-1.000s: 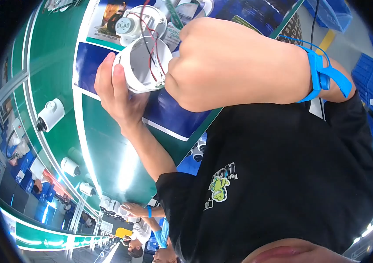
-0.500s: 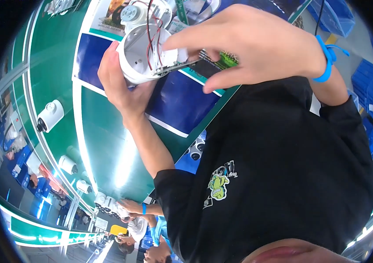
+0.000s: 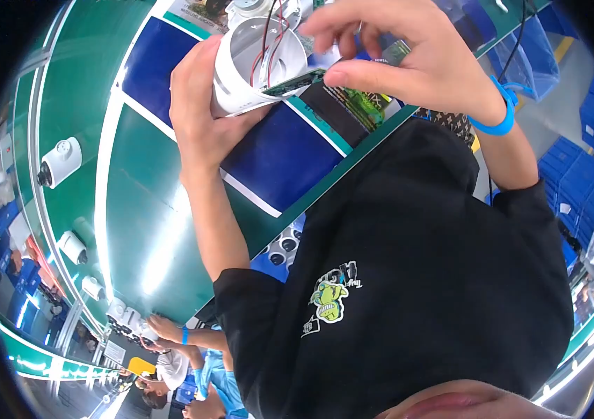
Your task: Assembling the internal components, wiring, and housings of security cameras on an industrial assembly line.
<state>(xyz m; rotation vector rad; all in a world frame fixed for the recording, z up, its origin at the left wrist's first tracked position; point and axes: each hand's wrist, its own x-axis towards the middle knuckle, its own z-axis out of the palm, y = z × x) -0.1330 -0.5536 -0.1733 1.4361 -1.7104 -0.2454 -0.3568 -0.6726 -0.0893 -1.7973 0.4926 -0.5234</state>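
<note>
Over the tabletop [image 3: 145, 188], the left hand [image 3: 197, 115] grips a white housing [image 3: 237, 85], the spread right hand [image 3: 423, 52] beside a circuit board [image 3: 294, 84]

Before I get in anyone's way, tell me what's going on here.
A person at a green workbench has a round white housing in the left hand, open end up. A green circuit board sits at its rim, and red and black wires run up out of it. The right hand is open, thumb by the board's end; whether it touches is unclear. Farther along, a co-worker's hand is at other white units.
</note>
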